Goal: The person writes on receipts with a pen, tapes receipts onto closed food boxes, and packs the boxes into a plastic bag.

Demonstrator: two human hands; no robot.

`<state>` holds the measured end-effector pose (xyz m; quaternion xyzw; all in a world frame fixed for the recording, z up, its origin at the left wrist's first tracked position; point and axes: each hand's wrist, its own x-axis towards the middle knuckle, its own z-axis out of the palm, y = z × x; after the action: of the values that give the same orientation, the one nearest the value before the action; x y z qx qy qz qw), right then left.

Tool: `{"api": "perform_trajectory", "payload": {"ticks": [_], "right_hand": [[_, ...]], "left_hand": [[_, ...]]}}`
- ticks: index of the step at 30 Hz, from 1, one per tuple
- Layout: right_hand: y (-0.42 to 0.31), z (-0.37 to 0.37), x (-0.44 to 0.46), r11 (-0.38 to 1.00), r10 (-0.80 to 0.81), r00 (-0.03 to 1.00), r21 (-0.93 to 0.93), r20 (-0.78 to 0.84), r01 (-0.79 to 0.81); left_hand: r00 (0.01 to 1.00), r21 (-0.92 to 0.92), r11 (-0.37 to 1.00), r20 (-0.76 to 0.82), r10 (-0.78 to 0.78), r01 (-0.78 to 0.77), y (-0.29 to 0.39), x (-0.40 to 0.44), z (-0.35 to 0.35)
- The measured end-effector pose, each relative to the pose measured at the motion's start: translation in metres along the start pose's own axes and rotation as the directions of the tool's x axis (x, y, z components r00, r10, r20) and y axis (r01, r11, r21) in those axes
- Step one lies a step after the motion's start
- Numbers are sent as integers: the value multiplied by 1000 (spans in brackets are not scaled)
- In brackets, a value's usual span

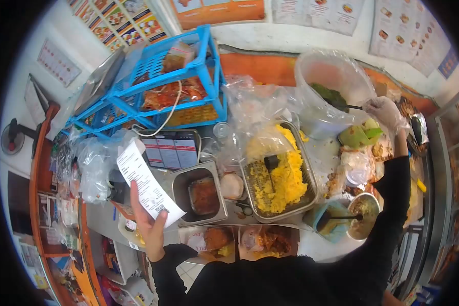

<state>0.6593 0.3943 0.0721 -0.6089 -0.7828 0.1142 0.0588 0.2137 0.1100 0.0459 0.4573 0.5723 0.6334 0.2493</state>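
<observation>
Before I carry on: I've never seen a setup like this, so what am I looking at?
There is no machine, just a person's two hands. The single picture comes from a camera on their head, looking forward and down. The left hand is bare and holds a receipt. The right hand, gloved, grips a black handle reaching into greens in a clear tub. On the counter are a tray of yellow food, a steel pan, a screen and blue crates. Nearest the body are two open boxes with food inside.

white wall (260, 36) with food posters (405, 30), orange-brown shelves (36, 194), pale tiled floor (191, 273), metal-framed cabinet (438, 168)
</observation>
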Motion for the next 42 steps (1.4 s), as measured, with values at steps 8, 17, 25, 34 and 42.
{"api": "perform_trajectory", "payload": {"ticks": [8,17,25,34,42], "right_hand": [[39,48,-42,865,234,904,500,-358,-25],[26,37,-96,717,192,920,689,-342,106],[-137,75,-295,364,359,898,924,-256,118],[-222,219,-385,974,-77,867,-222,-492,-40],[-223,239,-395,938,-293,761,-329,-578,112]], "left_hand": [[999,-60,998,40,-22,24,7,-9,12],[989,-184,982,129,71,-47,12,-32,-12],[957,-311,948,289,33,61,0,-80,-72],[909,-392,904,418,7,173,-25,-125,-122],[872,-395,882,488,-35,256,-29,-134,-129]]}}
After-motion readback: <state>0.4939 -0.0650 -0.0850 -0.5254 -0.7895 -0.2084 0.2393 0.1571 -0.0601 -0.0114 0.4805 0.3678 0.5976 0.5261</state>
